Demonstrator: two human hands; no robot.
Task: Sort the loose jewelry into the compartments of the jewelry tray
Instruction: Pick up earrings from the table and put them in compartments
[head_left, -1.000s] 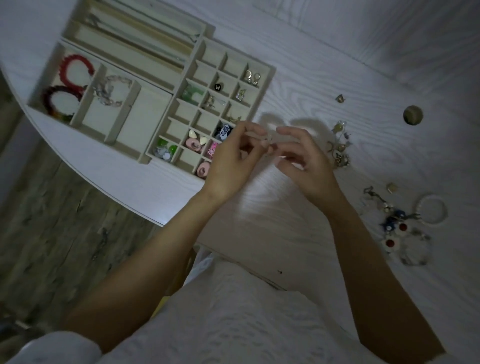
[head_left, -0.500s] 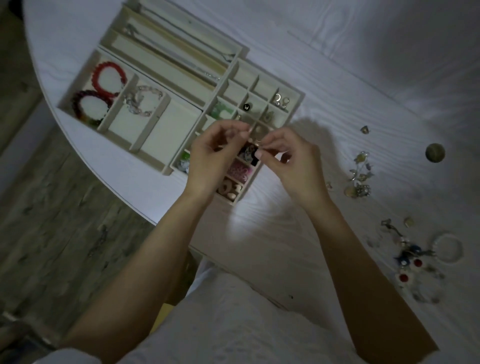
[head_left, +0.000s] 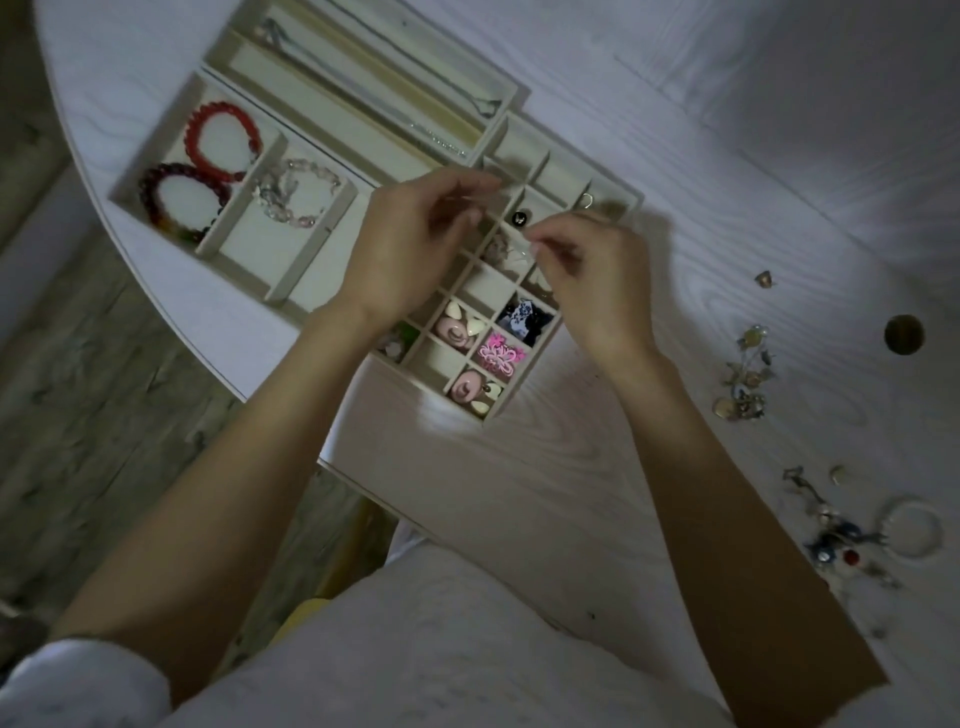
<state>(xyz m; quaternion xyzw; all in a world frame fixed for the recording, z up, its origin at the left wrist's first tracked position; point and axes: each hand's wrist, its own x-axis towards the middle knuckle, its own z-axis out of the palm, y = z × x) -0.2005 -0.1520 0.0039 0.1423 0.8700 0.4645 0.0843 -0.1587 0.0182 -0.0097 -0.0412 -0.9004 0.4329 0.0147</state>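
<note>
Jewelry tray (head_left: 306, 260) sits on the white wood-grain table (head_left: 727, 156), beige and fabric-looking, split into long slots at the top, 3 wide slots on the left and a grid of small square cells on the right. Both hands hover over that grid. Left hand (head_left: 410, 249) has its fingertips pinched together on something thin and pale, and right hand (head_left: 597, 275) pinches the other end of what looks like the same tiny piece; it's too small and blurry to say what it is.

Counting what I can:
- 2 beaded bracelets share the far-left slot, a bright red bracelet (head_left: 221, 140) and a dark red bracelet (head_left: 182, 200), both round and glossy
- 1 clear crystal-bead bracelet (head_left: 296, 195) in the next slot over
- 1 small black bead (head_left: 518, 218) alone in its cell
- 1 pink flower-shaped piece (head_left: 501, 353), lacy outline
- 1 black-and-white patterned piece (head_left: 524, 317) in the cell just above it

Off to the right, loose on the table: a small heap of gold-toned earrings (head_left: 748, 374), a white ring-shaped bangle (head_left: 911, 527), and beside it a tangle with blue and red beads (head_left: 836, 540). A dark round knob (head_left: 904, 335) sits apart from them.
</note>
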